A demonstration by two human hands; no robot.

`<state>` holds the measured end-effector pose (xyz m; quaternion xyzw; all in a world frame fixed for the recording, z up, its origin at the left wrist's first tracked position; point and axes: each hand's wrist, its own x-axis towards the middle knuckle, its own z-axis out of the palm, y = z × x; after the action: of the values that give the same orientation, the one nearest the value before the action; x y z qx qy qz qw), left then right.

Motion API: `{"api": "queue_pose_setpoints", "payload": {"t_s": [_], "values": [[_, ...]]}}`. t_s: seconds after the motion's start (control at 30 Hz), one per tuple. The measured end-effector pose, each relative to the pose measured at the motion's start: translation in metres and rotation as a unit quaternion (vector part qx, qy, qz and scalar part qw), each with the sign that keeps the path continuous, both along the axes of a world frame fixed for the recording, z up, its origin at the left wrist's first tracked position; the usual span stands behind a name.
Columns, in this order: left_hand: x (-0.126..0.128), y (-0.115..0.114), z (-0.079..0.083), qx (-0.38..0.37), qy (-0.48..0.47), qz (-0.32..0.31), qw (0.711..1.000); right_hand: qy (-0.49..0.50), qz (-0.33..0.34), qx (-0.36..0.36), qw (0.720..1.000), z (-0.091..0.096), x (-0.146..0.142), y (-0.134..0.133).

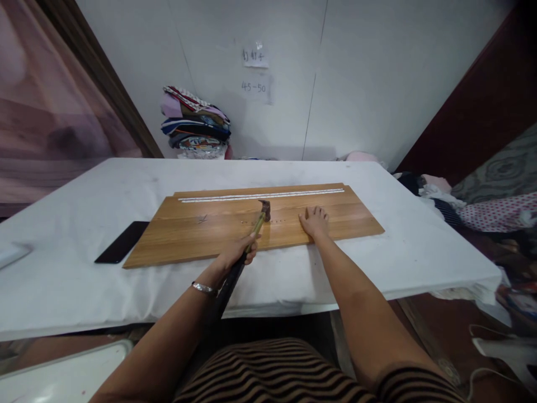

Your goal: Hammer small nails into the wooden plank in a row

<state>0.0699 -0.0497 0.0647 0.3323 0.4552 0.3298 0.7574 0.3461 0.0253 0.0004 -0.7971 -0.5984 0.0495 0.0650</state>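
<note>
The left hand (pixel 239 250) was closed around the handle of a hammer (pixel 257 226), gripping it about midway along the shaft, with a metal bracelet (pixel 204 289) on the wrist. The hammer's dark head (pixel 265 209) sat low over, or perhaps touching, the wooden board (pixel 235 235), right at a short row of small nails (pixel 268 222) set in a line across the board's middle; whether the head rested on a nail could not be told. The right hand (pixel 314 220) lay open and flat on the board just to the right of that row, fingers spread, palm down, holding nothing and seemingly pinning the board in place. By my judgement the step in hand was driving the nails of that row into the board, the hammer being at or near the bottom of a stroke. The next move would call for a lift and a square blow onto a nail head, with the steadying fingers kept clear of it. Along the board's far edge ran a white measuring strip (pixel 260 196). The board lay on the white-covered tabletop (pixel 84 235), a dark phone (pixel 121 242) lay just left of it, and a stack of folded fabrics (pixel 195 126) stood against the wall beyond.
</note>
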Motion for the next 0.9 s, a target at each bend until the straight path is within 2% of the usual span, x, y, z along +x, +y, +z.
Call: {"api": "queue_pose_setpoints", "payload": {"t_s": [0.27,0.9], "values": [[-0.0027,0.0011,-0.0002,0.015,-0.016,-0.004,1.000,0.009,-0.003,-0.005,1.000,-0.0001,0.0006,0.0014],[-0.0019,0.0012,-0.0034,0.019,0.014,-0.015,1.000,0.002,0.001,0.005,1.000,-0.0034,0.0012,0.0014]]}}
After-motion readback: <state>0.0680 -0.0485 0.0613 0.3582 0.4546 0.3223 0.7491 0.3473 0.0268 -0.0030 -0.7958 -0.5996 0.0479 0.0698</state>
